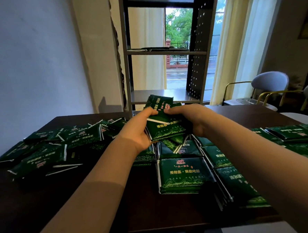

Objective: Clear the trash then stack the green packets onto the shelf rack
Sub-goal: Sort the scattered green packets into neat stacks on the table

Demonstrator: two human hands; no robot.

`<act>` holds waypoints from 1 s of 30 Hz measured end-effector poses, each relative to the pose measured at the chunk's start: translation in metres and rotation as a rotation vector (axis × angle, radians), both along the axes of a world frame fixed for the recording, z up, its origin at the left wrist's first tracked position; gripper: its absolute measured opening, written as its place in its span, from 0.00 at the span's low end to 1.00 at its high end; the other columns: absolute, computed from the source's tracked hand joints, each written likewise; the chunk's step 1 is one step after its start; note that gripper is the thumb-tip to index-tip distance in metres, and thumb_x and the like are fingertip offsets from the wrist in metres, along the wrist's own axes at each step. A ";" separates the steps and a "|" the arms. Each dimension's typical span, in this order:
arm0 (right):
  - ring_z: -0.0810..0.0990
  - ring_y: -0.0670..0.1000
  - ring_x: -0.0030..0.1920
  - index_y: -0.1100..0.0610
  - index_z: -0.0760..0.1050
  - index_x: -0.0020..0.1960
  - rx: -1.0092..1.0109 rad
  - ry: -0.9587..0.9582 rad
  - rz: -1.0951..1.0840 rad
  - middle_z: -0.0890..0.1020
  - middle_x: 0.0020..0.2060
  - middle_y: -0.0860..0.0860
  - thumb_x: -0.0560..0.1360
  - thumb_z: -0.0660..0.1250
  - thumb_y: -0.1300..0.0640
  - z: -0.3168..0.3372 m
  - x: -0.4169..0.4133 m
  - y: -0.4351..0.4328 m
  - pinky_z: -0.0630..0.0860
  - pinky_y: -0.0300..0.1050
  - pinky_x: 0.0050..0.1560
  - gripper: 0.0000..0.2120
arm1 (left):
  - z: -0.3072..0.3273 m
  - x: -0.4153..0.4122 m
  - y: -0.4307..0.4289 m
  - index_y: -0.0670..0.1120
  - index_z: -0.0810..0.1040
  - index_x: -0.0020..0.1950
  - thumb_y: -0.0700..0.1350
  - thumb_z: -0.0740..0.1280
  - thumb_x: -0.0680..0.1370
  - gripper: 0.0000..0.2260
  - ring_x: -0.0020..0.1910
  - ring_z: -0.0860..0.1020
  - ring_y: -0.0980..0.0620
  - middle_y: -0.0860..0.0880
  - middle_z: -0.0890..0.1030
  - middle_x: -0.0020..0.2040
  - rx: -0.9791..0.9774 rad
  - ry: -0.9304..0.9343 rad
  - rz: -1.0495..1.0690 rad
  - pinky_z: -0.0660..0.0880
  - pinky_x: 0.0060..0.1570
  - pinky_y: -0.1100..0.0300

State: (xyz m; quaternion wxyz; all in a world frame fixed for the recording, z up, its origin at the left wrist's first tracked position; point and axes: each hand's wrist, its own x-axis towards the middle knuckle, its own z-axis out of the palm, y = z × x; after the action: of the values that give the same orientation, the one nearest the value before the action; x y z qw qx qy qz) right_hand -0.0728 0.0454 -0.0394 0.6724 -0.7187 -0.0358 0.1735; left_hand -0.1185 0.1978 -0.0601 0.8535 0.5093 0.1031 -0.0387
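Stacking step, it seemed — left hand (138, 133) and right hand (189, 119) each gripped one bundle of green packets (165, 128) above the table (100, 200); next it likely needed lifting onto the shelf rack (165, 53) behind.

View: head-worn, wide-angle (the only camera)
Facing: forward and down, close over the counter (146, 210)
Upper centre: shelf rack (163, 53)

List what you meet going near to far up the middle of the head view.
table → flat packet → held packets → rack → window
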 end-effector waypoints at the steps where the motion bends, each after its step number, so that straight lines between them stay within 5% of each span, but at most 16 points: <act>1: 0.86 0.56 0.36 0.64 0.77 0.58 0.006 -0.007 0.022 0.86 0.40 0.57 0.73 0.75 0.58 0.001 -0.004 0.001 0.81 0.47 0.34 0.17 | 0.001 -0.006 0.002 0.40 0.78 0.64 0.39 0.67 0.78 0.15 0.52 0.84 0.40 0.38 0.84 0.55 -0.005 -0.020 -0.003 0.82 0.50 0.44; 6: 0.86 0.53 0.39 0.60 0.77 0.60 -0.013 -0.191 0.097 0.87 0.44 0.55 0.74 0.75 0.55 0.008 -0.026 0.011 0.81 0.45 0.39 0.18 | 0.006 -0.029 0.017 0.39 0.77 0.65 0.34 0.64 0.78 0.15 0.53 0.83 0.37 0.35 0.83 0.57 -0.015 -0.138 0.024 0.82 0.47 0.43; 10: 0.86 0.55 0.46 0.53 0.73 0.62 -0.192 -0.273 0.179 0.85 0.50 0.53 0.75 0.72 0.43 0.008 -0.053 0.031 0.84 0.55 0.43 0.21 | 0.001 -0.052 0.036 0.39 0.74 0.65 0.31 0.65 0.77 0.17 0.46 0.84 0.39 0.36 0.82 0.54 0.064 -0.305 0.183 0.82 0.40 0.46; 15: 0.87 0.54 0.46 0.52 0.71 0.63 -0.060 -0.344 0.196 0.84 0.53 0.52 0.74 0.75 0.48 -0.013 -0.087 0.065 0.83 0.55 0.36 0.22 | -0.025 -0.089 0.079 0.44 0.73 0.67 0.32 0.67 0.76 0.20 0.55 0.83 0.41 0.40 0.83 0.58 0.246 -0.432 0.251 0.81 0.52 0.44; 17: 0.86 0.49 0.48 0.51 0.71 0.63 -0.048 -0.465 0.170 0.84 0.54 0.49 0.73 0.75 0.50 -0.033 -0.096 0.082 0.84 0.52 0.43 0.22 | -0.042 -0.104 0.099 0.47 0.73 0.68 0.32 0.69 0.76 0.23 0.58 0.82 0.43 0.43 0.83 0.59 0.355 -0.450 0.267 0.78 0.58 0.43; 20: 0.81 0.37 0.50 0.50 0.71 0.63 -0.073 -0.599 0.149 0.82 0.52 0.41 0.73 0.76 0.54 -0.066 -0.105 0.101 0.79 0.34 0.49 0.22 | -0.070 -0.123 0.119 0.50 0.73 0.68 0.34 0.72 0.75 0.24 0.61 0.81 0.47 0.48 0.82 0.61 0.549 -0.431 0.294 0.75 0.64 0.43; 22: 0.80 0.36 0.52 0.49 0.70 0.65 -0.051 -0.602 0.158 0.81 0.53 0.41 0.73 0.76 0.55 -0.086 -0.111 0.113 0.78 0.35 0.53 0.24 | -0.086 -0.135 0.128 0.51 0.73 0.69 0.35 0.74 0.74 0.26 0.61 0.81 0.49 0.50 0.82 0.61 0.592 -0.389 0.317 0.75 0.64 0.43; 24: 0.80 0.40 0.56 0.49 0.69 0.67 -0.008 -0.604 0.155 0.81 0.56 0.44 0.72 0.76 0.57 -0.103 -0.114 0.121 0.78 0.40 0.58 0.27 | -0.097 -0.142 0.132 0.53 0.71 0.69 0.34 0.75 0.72 0.30 0.60 0.81 0.52 0.51 0.82 0.61 0.596 -0.358 0.349 0.76 0.64 0.46; 30: 0.77 0.41 0.62 0.46 0.67 0.69 0.094 -0.622 0.128 0.77 0.63 0.48 0.72 0.76 0.62 -0.125 -0.118 0.125 0.75 0.33 0.59 0.31 | -0.110 -0.141 0.135 0.61 0.62 0.70 0.32 0.78 0.68 0.42 0.58 0.78 0.65 0.57 0.79 0.61 0.717 -0.336 0.377 0.76 0.56 0.67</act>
State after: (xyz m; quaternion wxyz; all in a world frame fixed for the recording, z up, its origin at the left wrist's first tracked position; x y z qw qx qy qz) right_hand -0.1907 0.1706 -0.1643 0.6492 -0.7018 -0.2930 -0.0144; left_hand -0.2600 0.3324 -0.1701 0.6200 0.7447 0.0610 0.2396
